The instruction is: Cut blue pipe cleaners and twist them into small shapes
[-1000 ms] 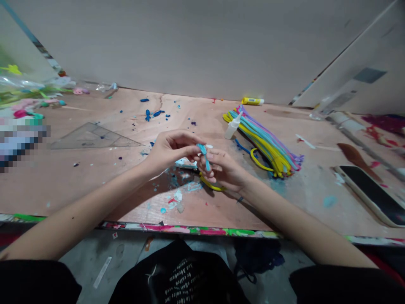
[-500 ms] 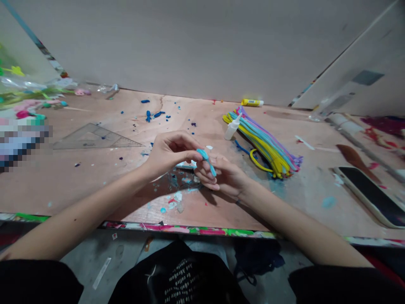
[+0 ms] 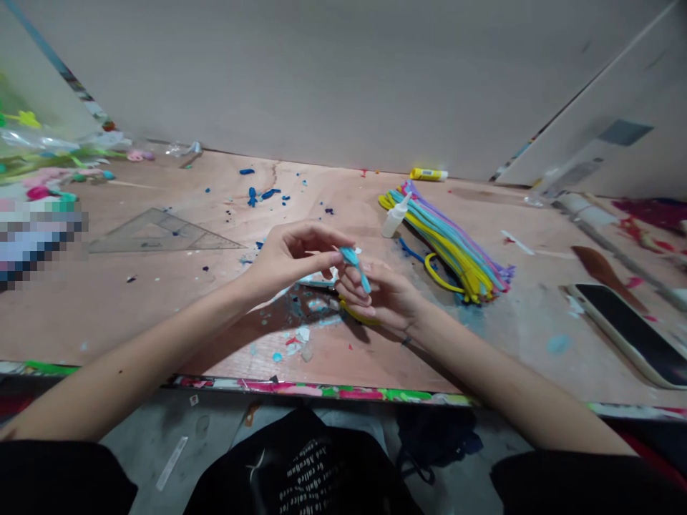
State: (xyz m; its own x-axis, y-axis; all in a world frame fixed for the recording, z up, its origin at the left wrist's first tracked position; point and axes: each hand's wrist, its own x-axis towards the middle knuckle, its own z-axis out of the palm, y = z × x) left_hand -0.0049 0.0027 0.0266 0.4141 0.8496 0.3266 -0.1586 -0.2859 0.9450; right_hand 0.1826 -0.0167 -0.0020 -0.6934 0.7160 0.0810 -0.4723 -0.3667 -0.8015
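plywood work table [image 3: 161,322], pinkish, smeared with dried paint and clay, with a pale board wall [image 3: 343,86] along its far edge. right side of table: smartphone [image 3: 627,336] lying dark screen up, near the front edge. left of the hands: clear plastic set square [image 3: 161,236] lying flat. right of the hands: thick bundle of pipe cleaners [image 3: 451,250], mostly yellow, blue and lilac, lying diagonally, with a yellow pipe cleaner loop [image 3: 437,275] just beside it. white glue bottle [image 3: 393,220] at the bundle's upper end, just beside it; yellow glue stick [image 3: 428,174] lying farther back, near the wall. dark blue clay crumbs [image 3: 262,192] scattered beyond the hands.

both hands are held together above the table's middle. left hand [image 3: 293,261] has its fingers extended and pinched on the upper end of a pale blue piece [image 3: 354,265], probably soft clay. right hand [image 3: 381,297] is half curled just under the piece; its fingers seem to touch it, though whether they grip it is hard to tell from here.
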